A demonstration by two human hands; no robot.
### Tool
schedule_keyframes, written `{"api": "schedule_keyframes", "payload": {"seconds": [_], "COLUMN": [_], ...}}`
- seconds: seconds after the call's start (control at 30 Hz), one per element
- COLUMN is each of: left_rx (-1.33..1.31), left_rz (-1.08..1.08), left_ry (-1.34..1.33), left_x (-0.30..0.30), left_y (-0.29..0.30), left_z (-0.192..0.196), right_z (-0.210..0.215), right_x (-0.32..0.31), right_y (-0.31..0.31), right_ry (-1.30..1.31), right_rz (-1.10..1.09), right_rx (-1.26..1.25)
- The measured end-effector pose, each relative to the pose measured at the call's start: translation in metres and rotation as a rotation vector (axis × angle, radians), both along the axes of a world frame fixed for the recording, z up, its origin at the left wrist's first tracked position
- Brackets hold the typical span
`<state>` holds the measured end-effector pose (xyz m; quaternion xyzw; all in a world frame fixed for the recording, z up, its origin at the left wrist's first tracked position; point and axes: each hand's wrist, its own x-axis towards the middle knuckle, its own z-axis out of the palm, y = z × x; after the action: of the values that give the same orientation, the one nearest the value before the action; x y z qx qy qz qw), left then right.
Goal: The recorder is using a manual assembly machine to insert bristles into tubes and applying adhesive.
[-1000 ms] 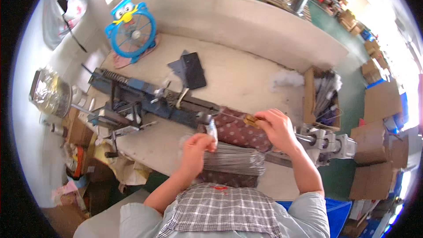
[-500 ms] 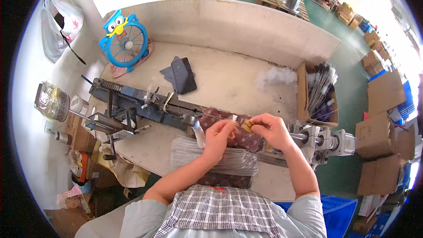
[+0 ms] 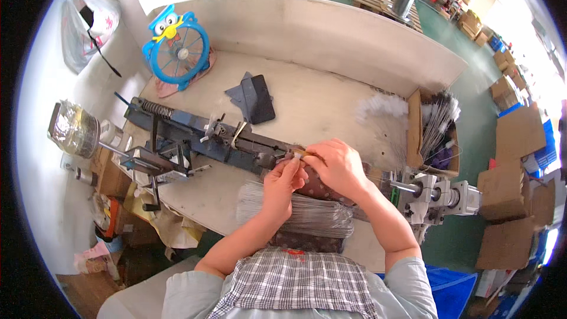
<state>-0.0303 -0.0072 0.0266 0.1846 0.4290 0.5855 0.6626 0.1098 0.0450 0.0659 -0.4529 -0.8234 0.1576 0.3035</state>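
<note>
My left hand (image 3: 280,188) is closed in a pinch, its fingertips at a small white piece (image 3: 297,155). Just right of it, my right hand (image 3: 339,168) curls over from above, its thumb and fingers closed around a small yellowish piece (image 3: 305,153), mostly hidden. Both hands meet beside the right end of a long dark metal bench jig (image 3: 227,142). Below them a thick bundle of thin grey wires (image 3: 322,214) lies across a brown dotted cloth pad (image 3: 313,243). Any wire between my fingers is too fine to make out.
A dark flat phone-like slab (image 3: 258,99) lies behind the jig, and a blue cartoon fan (image 3: 180,53) stands at back left. A crank handle (image 3: 152,205) juts out front left. Metal shaft clamps (image 3: 437,195) and a carton of wires (image 3: 416,130) are at right.
Both hands have moved left and closer together, to the jig's end. The yellowish piece in my right hand went with them. The white tube beside my left hand is out of sight.
</note>
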Motion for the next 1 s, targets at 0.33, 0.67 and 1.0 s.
{"api": "schedule_keyframes", "payload": {"seconds": [0.33, 0.67, 1.0], "left_rx": [-0.058, -0.004, 0.056], "left_rz": [-0.156, 0.136, 0.127], "left_ry": [0.069, -0.261, -0.191], "left_x": [-0.007, 0.005, 0.008], "left_y": [0.005, 0.004, 0.005], "left_z": [0.005, -0.008, -0.002], "right_z": [0.005, -0.002, -0.005], "right_x": [-0.004, -0.026, -0.008], "right_y": [0.001, -0.015, -0.016], "right_ry": [0.049, -0.071, -0.009], "right_rz": [-0.05, -0.135, -0.03], "right_rx": [-0.269, 0.249, 0.362]}}
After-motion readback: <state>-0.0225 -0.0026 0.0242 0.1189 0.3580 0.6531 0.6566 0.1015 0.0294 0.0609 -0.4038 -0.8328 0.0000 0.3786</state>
